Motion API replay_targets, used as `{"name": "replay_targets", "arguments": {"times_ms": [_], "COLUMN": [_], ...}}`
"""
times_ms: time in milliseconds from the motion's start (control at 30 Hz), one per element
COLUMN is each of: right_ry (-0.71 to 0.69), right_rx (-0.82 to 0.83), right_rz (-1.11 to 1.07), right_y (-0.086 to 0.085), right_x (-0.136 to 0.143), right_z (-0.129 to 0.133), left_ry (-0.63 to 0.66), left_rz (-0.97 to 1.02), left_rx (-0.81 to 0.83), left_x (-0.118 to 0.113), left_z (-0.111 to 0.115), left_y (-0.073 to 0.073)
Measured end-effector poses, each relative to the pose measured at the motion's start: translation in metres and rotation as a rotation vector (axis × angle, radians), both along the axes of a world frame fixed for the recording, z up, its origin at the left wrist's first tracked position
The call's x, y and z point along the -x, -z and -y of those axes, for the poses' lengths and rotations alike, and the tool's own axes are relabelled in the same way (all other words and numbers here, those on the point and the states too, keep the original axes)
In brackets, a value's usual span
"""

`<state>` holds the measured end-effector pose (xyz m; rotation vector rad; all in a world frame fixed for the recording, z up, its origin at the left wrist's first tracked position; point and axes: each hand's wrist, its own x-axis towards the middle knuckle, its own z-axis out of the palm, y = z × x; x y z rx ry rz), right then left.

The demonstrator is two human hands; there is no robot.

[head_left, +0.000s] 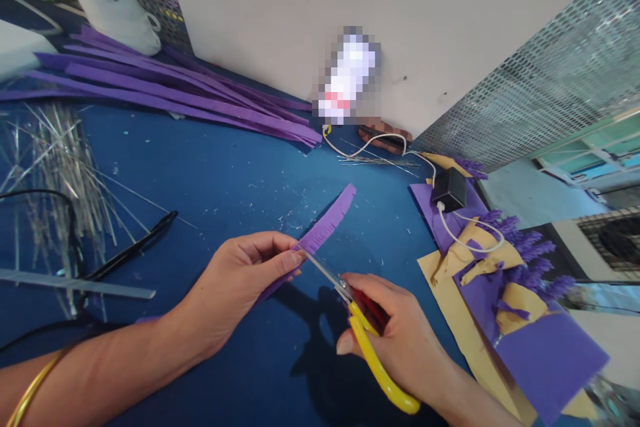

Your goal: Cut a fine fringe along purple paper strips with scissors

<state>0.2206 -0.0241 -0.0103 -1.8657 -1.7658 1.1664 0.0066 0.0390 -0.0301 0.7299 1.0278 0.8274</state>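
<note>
My left hand pinches a purple strip between thumb and fingers. One edge of the strip, which points up and to the right, is cut into a fine fringe. My right hand is wrapped round scissors with yellow handles. The blades reach to the strip right beside my left thumb; whether they are closed on it I cannot make out. Part of the strip passes behind my left fingers and shows again below them.
Long purple strips lie at the back left near a white pitcher. Thin wires and a glue gun stick are at the left. A lit phone leans on the back panel. Purple flowers in paper and a black charger lie right.
</note>
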Motion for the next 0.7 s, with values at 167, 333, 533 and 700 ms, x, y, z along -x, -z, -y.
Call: {"name": "replay_targets", "arguments": {"times_ms": [167,333,533,700], "right_ry": [-0.01,-0.011,-0.013,-0.037], "right_rx": [-0.025,-0.032,-0.021,-0.057], "right_rz": [0.014,-0.003,-0.026,0.003], "right_y": [0.0003,0.0027,0.0068,0.0054], "right_x": [0.0,0.0001,-0.0009,-0.0003], "right_z": [-0.0001,0.0003,0.0037,0.0014], "left_ry": [0.004,0.002,-0.004,-0.02], "left_rz": [0.012,0.0,-0.022,-0.028], "left_rx": [0.01,0.012,0.0,0.016], "left_x": [0.0,-0.0007,-0.0013,-0.0012], "left_z": [0.0,-0.0011,0.0,0.0003], "left_y": [-0.0008,-0.0031,-0.0033,-0.0026]}}
